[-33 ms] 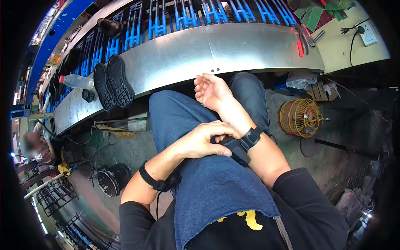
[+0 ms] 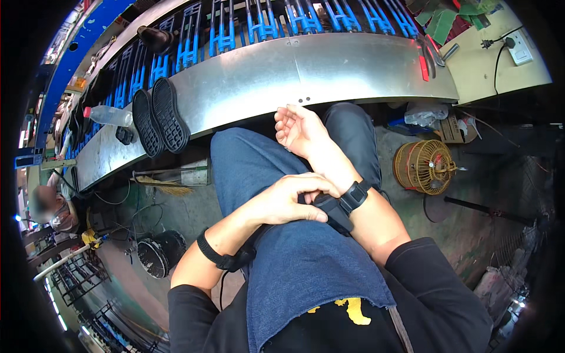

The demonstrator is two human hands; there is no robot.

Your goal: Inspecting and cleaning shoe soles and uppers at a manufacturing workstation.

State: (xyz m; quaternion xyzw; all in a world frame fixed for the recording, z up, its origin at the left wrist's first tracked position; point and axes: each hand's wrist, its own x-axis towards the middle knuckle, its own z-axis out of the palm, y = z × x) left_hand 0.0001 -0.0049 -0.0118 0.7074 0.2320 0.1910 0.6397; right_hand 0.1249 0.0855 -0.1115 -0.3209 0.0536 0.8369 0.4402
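Observation:
My left hand (image 2: 288,199) reaches across my lap to my right wrist. Its thumb and fingers close on a small black box-like device (image 2: 334,213), fixed to a black wrist strap (image 2: 356,195); some fingertips are hidden behind it. Palm up, my right hand (image 2: 301,132) rests beyond my lap by the metal bench edge, its fingers loosely curled and holding nothing. Another black band (image 2: 213,252) circles my left forearm. A blue denim apron (image 2: 312,265) covers my lap beneath both arms.
On the metal bench (image 2: 247,76) stand two black shoe soles (image 2: 169,115) and a clear bottle (image 2: 109,115); red-handled tools (image 2: 425,66) lie at right. Behind run blue racks (image 2: 259,26). A round wicker cage (image 2: 425,166) and black bucket (image 2: 160,253) stand on the floor. A person (image 2: 56,209) is far left.

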